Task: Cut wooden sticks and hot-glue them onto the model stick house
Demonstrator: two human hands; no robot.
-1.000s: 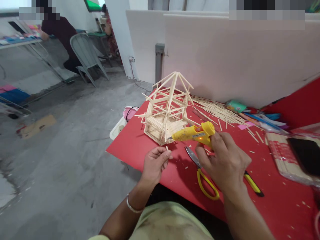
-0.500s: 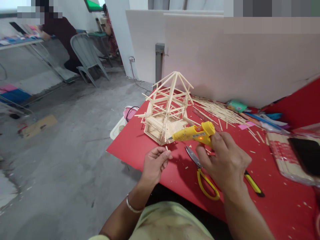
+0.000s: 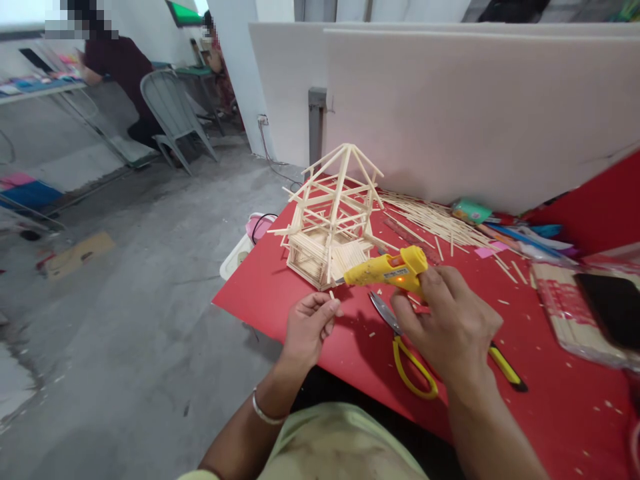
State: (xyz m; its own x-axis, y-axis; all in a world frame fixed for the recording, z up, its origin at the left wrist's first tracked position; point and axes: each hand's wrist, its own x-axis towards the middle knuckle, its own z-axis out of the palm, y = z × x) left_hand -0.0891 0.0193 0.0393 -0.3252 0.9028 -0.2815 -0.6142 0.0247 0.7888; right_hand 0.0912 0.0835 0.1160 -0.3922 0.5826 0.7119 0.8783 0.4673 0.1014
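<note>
Between thumb and fingers, my left hand (image 3: pixel 311 323) pinches a short wooden stick (image 3: pixel 331 295), its tip poking up. My right hand (image 3: pixel 450 313) grips a yellow hot glue gun (image 3: pixel 387 270) by its handle; a small orange light glows on its side. The nozzle points left, just above the stick and close to the front of a model pavilion (image 3: pixel 330 220) built of thin wooden sticks. That model stands on the red table (image 3: pixel 260 293), with an open-frame pointed roof. Scissors (image 3: pixel 407 360) with yellow handles lie below the glue gun, partly under my right hand's shadow.
A yellow utility knife (image 3: pixel 507 367) lies right of my right hand. Loose sticks (image 3: pixel 425 217) spread along the table's back, near a green packet (image 3: pixel 471 211). A bagged stick bundle (image 3: pixel 565 310) and black phone (image 3: pixel 610 307) lie at right. A person (image 3: pixel 123 73) sits at far left.
The glue gun's nozzle has dipped very slightly and sits a little nearer the stick's tip. Both hands keep their grips; the view has shifted slightly.
</note>
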